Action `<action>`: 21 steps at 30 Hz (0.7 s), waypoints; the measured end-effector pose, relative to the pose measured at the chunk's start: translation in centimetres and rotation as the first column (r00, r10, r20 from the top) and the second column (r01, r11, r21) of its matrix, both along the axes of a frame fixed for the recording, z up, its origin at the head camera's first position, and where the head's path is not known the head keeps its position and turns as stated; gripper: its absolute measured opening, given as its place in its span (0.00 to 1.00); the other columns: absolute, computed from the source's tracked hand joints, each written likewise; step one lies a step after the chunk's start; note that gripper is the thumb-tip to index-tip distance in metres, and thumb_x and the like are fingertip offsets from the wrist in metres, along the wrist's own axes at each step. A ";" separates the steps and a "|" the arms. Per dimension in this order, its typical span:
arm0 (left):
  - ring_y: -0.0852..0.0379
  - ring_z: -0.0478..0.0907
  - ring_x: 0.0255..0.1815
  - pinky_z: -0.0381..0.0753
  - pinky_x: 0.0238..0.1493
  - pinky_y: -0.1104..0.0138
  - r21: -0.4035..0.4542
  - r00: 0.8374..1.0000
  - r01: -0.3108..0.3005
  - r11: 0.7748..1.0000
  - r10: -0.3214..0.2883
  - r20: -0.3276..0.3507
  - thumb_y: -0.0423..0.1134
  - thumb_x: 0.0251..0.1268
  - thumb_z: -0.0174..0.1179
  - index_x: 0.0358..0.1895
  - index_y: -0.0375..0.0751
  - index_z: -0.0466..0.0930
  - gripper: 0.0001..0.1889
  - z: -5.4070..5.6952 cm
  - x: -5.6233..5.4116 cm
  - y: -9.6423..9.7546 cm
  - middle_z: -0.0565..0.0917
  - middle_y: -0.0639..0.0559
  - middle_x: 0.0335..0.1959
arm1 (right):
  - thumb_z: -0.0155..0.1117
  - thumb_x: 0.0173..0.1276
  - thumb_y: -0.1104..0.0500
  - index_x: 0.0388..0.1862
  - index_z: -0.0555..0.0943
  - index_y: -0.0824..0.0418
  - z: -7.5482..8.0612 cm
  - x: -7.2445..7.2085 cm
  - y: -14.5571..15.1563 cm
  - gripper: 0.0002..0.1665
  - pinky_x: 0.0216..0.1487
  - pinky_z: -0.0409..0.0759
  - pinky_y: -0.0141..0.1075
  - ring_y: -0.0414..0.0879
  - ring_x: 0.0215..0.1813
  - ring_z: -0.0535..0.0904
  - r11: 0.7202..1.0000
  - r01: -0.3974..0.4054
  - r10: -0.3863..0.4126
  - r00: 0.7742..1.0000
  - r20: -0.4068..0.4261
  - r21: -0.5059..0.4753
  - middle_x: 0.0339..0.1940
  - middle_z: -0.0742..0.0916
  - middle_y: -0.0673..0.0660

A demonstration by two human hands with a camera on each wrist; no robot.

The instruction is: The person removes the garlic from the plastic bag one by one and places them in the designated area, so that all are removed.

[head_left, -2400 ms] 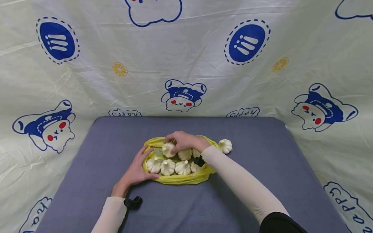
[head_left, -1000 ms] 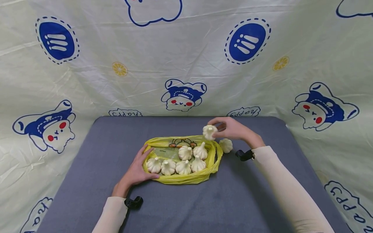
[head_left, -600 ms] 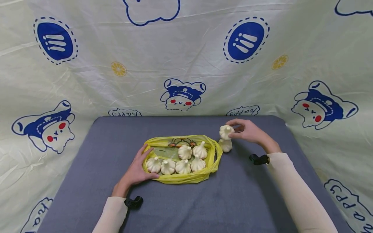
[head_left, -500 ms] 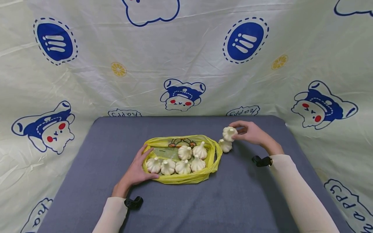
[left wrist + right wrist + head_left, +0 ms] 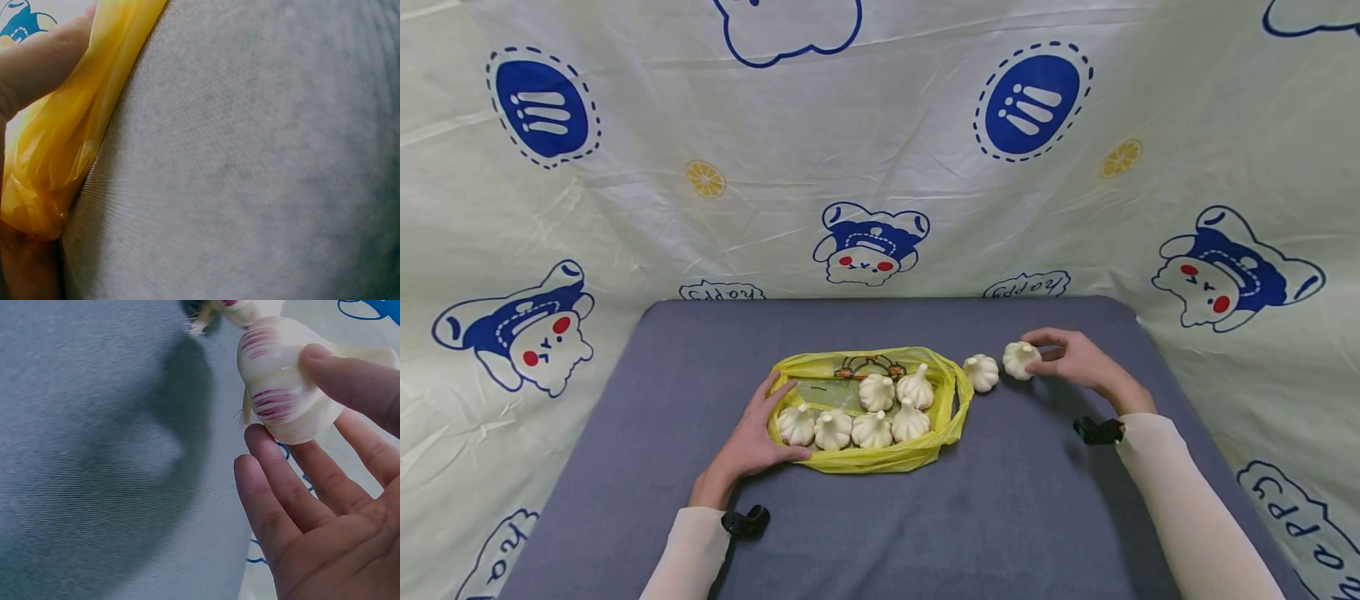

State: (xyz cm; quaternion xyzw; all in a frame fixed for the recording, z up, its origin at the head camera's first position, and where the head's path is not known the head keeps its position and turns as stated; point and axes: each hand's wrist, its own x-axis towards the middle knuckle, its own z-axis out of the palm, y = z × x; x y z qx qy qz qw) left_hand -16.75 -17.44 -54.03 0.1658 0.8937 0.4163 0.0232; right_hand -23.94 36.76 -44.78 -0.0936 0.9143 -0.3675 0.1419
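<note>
A yellow plastic bag [image 5: 880, 461] lies spread open on the table with several white garlic bulbs inside, such as the front one [image 5: 872, 430]. My left hand [image 5: 751, 433] holds the bag's left end, thumb over the front rim and fingers over the left rim. In the left wrist view the thumb [image 5: 44, 62] hooks over the yellow plastic. To the bag's right, my right hand [image 5: 1078, 362] pinches a garlic bulb [image 5: 1021, 360] between thumb and fingers. Purple streaks and a root tuft show on this bulb [image 5: 284, 381] in the right wrist view. Another bulb [image 5: 981, 372] sits between it and the bag.
The table [image 5: 985, 517] is covered in grey-blue cloth. A pale printed sheet [image 5: 910, 150] hangs behind it and along both sides. Shadow from the right hand and arm falls on the cloth at the right.
My right hand has lifted a garlic bulb out of the bag's back left and carried it right, past the bulb lying outside, then lower. The left hand stays on the bag.
</note>
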 end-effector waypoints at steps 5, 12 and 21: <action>0.32 0.45 0.84 0.57 0.73 0.30 0.004 1.000 -0.005 1.000 0.005 0.001 0.55 0.44 0.83 0.81 0.47 0.60 0.59 -0.2 -0.1 -0.1 0.46 0.42 0.86 | 0.72 0.70 0.48 0.73 0.73 0.63 -1.3 0.1 0.3 0.38 0.58 0.81 0.58 0.67 0.63 0.81 1.000 0.001 -0.001 1.000 0.014 -0.003 0.71 0.77 0.71; 0.31 0.45 0.83 0.57 0.73 0.30 0.016 1.000 0.001 1.000 -0.001 -0.009 0.54 0.43 0.84 0.81 0.46 0.61 0.59 0.0 -0.1 -0.1 0.47 0.40 0.85 | 0.73 0.70 0.51 0.72 0.73 0.65 -2.3 0.1 0.1 0.37 0.56 0.82 0.55 0.68 0.63 0.81 1.000 -0.002 0.003 1.000 0.029 -0.007 0.71 0.76 0.73; 0.30 0.45 0.83 0.57 0.73 0.29 0.025 1.000 0.011 1.000 -0.010 -0.012 0.53 0.44 0.83 0.81 0.46 0.61 0.58 0.0 -0.1 -0.2 0.46 0.40 0.85 | 0.72 0.71 0.50 0.73 0.72 0.65 -2.7 0.2 -0.2 0.38 0.54 0.83 0.54 0.70 0.65 0.79 1.000 -0.013 0.013 0.999 0.040 -0.009 0.72 0.75 0.74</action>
